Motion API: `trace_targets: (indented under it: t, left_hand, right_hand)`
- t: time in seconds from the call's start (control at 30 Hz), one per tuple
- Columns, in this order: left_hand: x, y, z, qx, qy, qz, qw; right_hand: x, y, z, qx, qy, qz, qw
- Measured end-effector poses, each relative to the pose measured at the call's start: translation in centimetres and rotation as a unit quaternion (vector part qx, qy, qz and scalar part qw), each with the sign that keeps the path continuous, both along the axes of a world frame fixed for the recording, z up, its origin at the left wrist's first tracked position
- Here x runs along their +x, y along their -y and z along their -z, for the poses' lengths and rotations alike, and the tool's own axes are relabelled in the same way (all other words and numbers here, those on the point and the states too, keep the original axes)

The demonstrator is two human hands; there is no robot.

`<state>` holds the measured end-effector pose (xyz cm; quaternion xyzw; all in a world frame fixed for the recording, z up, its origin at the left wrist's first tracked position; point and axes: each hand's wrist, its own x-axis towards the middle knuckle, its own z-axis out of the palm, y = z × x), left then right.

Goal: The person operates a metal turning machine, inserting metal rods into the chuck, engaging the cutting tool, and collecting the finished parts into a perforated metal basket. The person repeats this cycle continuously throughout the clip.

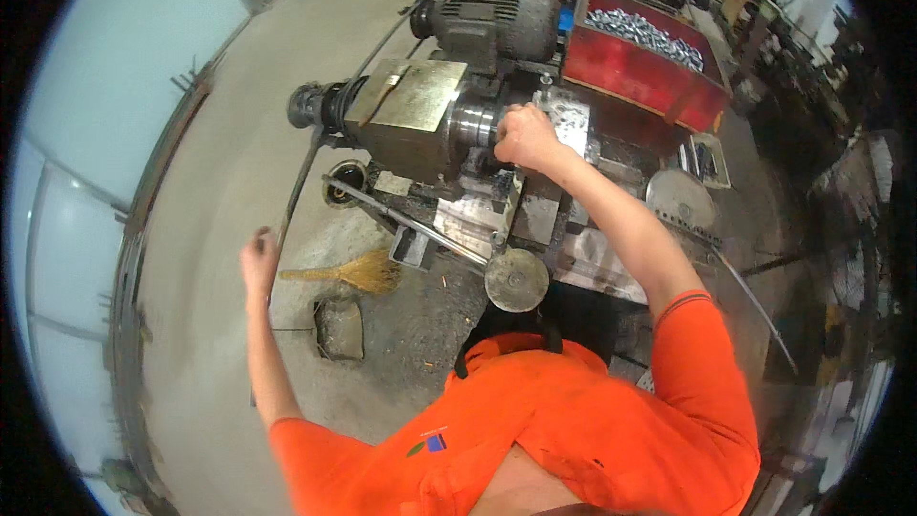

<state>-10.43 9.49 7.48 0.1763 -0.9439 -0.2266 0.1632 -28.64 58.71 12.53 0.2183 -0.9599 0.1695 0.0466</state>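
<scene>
My right hand [526,138] is closed at the front of the shiny metal spindle [472,124] of a small lathe-like machine. Its fingers are bent against the spindle's end, and whatever they grip is hidden behind the hand. Off to the left, away from the machine, I hold my left hand [258,266] over the floor beside a long dark bar [298,186]. Its fingers are curled in, with something dark at the tips that is too small to name. The machine's headstock [401,146] carries a flat metal cover with a brush-like tool [380,98] lying on it.
Behind the headstock stands a ribbed electric motor [497,22]. A red bin [630,72] of small shiny metal parts is at the far right. A slanting metal lever [411,222] and a round disc [517,279] sit close to me. A straw broom [368,273] and a dustpan-like container [339,329] lie on the floor.
</scene>
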Motion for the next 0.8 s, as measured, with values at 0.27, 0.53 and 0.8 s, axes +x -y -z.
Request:
trace_targets:
  t: [0.27,0.53,0.8]
  left_hand:
    - [9.2,0.3,7.1,-0.077,0.084,-0.251,0.961]
    - [11.1,-2.7,7.7,-0.022,0.124,-0.321,0.939]
    - [10.5,-10.4,4.3,-0.107,0.147,-0.261,0.948]
  right_hand:
    - [-2.1,2.0,1.9,0.028,-0.034,-0.043,0.998]
    - [-1.3,3.2,0.4,0.096,0.051,-0.039,0.993]
    - [0.1,-3.6,-4.2,0.066,-0.036,0.066,0.995]
